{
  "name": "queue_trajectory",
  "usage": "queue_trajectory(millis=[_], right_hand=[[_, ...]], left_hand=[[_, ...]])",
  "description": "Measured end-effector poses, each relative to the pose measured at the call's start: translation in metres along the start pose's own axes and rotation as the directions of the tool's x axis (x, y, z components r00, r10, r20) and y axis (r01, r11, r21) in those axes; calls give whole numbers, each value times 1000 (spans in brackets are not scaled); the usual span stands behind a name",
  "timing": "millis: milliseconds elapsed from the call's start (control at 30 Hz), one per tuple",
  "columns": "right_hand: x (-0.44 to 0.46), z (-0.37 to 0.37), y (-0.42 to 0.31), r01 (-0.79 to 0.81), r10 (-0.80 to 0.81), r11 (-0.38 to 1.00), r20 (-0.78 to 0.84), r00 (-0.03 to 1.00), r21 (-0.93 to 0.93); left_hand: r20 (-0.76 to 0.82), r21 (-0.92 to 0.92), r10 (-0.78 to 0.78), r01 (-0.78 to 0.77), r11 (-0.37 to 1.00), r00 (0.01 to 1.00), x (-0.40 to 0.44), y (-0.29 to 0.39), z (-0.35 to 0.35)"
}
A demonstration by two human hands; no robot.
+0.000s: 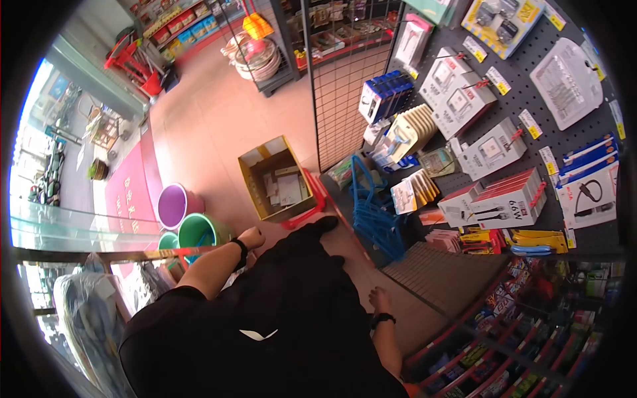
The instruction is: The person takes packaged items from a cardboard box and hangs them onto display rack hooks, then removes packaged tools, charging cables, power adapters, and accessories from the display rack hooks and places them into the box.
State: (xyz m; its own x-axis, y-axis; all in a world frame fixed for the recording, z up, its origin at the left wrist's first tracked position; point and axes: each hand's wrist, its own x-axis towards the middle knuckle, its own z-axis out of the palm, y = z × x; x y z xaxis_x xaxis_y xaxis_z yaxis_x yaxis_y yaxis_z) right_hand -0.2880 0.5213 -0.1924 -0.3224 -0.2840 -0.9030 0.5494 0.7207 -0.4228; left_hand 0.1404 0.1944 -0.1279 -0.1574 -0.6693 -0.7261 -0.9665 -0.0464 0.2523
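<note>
My left hand (251, 238), with a black band at the wrist, hangs in front of my body with its fingers curled in. Nothing shows in it. Nearby stand a green bucket (197, 230) and a purple bucket (174, 206), with no contact visible. My right hand (381, 300), also with a dark wristband, hangs at my right side, fingers loosely apart and holding nothing visible. Ahead of me an open cardboard box (254, 194) with white packages (288, 190) inside rests on a red stool (317, 196). Neither hand touches the box.
On my right, a pegboard (511, 99) holds boxed chargers, cables and blister packs. Blue hangers (373, 212) hang low beside it. A wire mesh rack (342, 99) stands ahead. Shelves of small packets (504, 338) are at lower right, a glass-edged counter (79, 229) on the left.
</note>
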Motion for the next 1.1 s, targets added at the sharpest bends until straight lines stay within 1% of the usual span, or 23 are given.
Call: queue_trajectory(millis=[33, 67, 167, 200, 267, 333, 367, 400, 433, 500, 533, 600, 633, 700, 733, 767, 800, 833, 867, 900, 933, 1000, 1100], right_hand=[[-11, 4, -17, 17, -18, 999, -22, 1000, -37], [-25, 9, -38, 42, -45, 996, -44, 998, -73], [-36, 14, -55, 34, -42, 987, -49, 998, -156], [-35, 15, -54, 31, -39, 985, -46, 998, -171], [-35, 12, -46, -25, 20, 970, -21, 1000, -240], [-28, 7, -22, -24, 24, 967, -1, 1000, -256], [-24, 6, -14, -19, 25, 967, 20, 999, -254], [-32, 12, -15, -19, 26, 940, 14, 1000, -341], [-38, 13, -15, -25, 30, 935, 9, 1000, -354], [-47, 16, -20, 101, -22, 829, 149, 989, -549], [-43, 14, -18, 93, -14, 823, 144, 989, -560], [-33, 15, -19, 58, 35, 737, 123, 992, -674], [-45, 24, -36, 50, 41, 731, 116, 992, -681], [-60, 42, -67, 36, 36, 787, 104, 994, -616], [-61, 49, -77, 29, 37, 804, 98, 995, -594], [-54, 51, -81, -22, 50, 868, 44, 998, -497], [-52, 56, -90, -65, 67, 919, -9, 998, -389], [-49, 60, -100, -74, 73, 917, -17, 997, -391], [-46, 64, -111, -48, 38, 920, -35, 999, -388], [-44, 68, -120, -23, 3, 922, -52, 999, -387], [-43, 74, -127, -32, 9, 920, -61, 998, -390], [-42, 84, -140, 19, -40, 920, -46, 998, -391], [-45, 101, -146, -1, -11, 921, -27, 1000, -389]], left_hand=[[-20, -27, -17, 17, 1000, 1000, -9, 0, 2], [5, -94, -42, 42, 995, 999, -18, 1, 2], [24, -113, -63, 65, 991, 998, -24, -12, 14], [27, -124, -72, 75, 989, 997, -26, -13, 16], [25, -149, -88, 90, 985, 996, -32, -14, 22], [30, -173, -101, 105, 979, 994, -31, -16, 28], [-5, -197, -103, 100, 975, 995, -28, -18, 31], [-40, -220, -105, 94, 971, 994, -26, -18, 33], [-31, -231, -111, 101, 968, 993, -24, -15, 31], [-49, -276, -94, 77, 958, 994, -20, -4, 18], [-39, -285, -100, 85, 955, 994, -16, 0, 14], [-161, -289, -76, 27, 957, 984, -7, 8, 4], [-151, -297, -80, 32, 954, 985, -2, 15, -4], [-197, -321, -67, 1, 947, 978, 7, 30, -23], [-225, -347, -29, -52, 936, 974, 15, 35, -29], [-213, -351, -30, -48, 935, 977, 24, 38, -33], [-242, -375, 24, -117, 920, 970, 33, 41, -38], [-274, -397, 78, -186, 899, 959, 43, 44, -42], [-269, -394, 90, -195, 898, 959, 54, 45, -43], [-259, -400, 91, -193, 896, 962, 64, 48, -46], [-233, -406, 103, -193, 893, 967, 73, 51, -49], [-196, -418, 113, -187, 889, 974, 91, 53, -53], [-127, -427, 94, -140, 893, 987, 123, 50, -48]])
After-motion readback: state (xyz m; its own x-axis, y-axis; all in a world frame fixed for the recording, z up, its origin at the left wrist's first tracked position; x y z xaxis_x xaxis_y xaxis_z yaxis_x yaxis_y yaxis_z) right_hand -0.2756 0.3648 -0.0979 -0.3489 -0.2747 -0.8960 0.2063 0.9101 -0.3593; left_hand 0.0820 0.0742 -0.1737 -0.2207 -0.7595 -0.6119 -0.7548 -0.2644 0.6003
